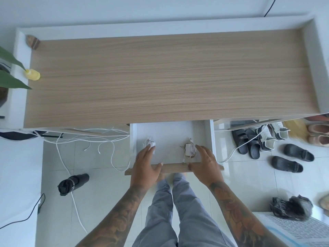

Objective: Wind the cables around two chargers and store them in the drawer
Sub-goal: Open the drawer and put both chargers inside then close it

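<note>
Both small white plastic chargers, the left charger at ten o'clock and the right charger at two in the white drawer, wound with springy cable, look light and likely to unravel, so with your left hand and right hand flat, fingers straight, grip bodies, not loops.

**Drawer open from above, floor cluttered both sides**

Drawer is open from above; its back half at 12 o'clock is bare. Left charger sits at 10 o'clock, right charger at 2, with a bare strip between them. Left hand and right hand cover the front panel at 6. Loose white cables at 9 and sandals at 3 crowd the floor.
</note>
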